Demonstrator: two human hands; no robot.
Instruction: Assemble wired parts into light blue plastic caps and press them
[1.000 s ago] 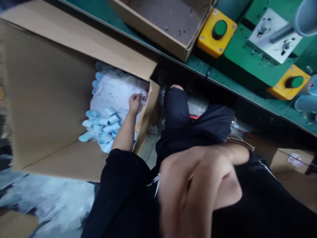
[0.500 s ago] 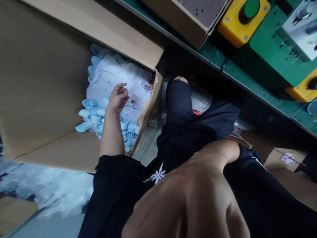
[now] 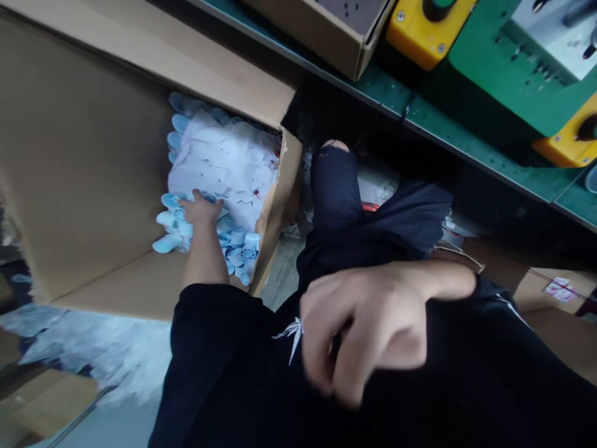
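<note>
Pale-blue plastic caps (image 3: pixel 240 241) heaped right under left hand (image 3: pixel 200 210), palm down, grasp hidden from view; right hand (image 3: pixel 373 330) well away, loosely fisted

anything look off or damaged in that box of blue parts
The white paper sheet over the light blue parts in the cardboard box is crumpled and torn, with reddish spots near its right edge. The left hand rests on the parts below it. The trousers are ripped at the knee.

One open carton (image 3: pixel 93 155), one paper sheet (image 3: pixel 224 162) inside it, a dozen-plus blue caps (image 3: pixel 237 249) inside it, two yellow button boxes (image 3: pixel 420 31) beyond it.
</note>
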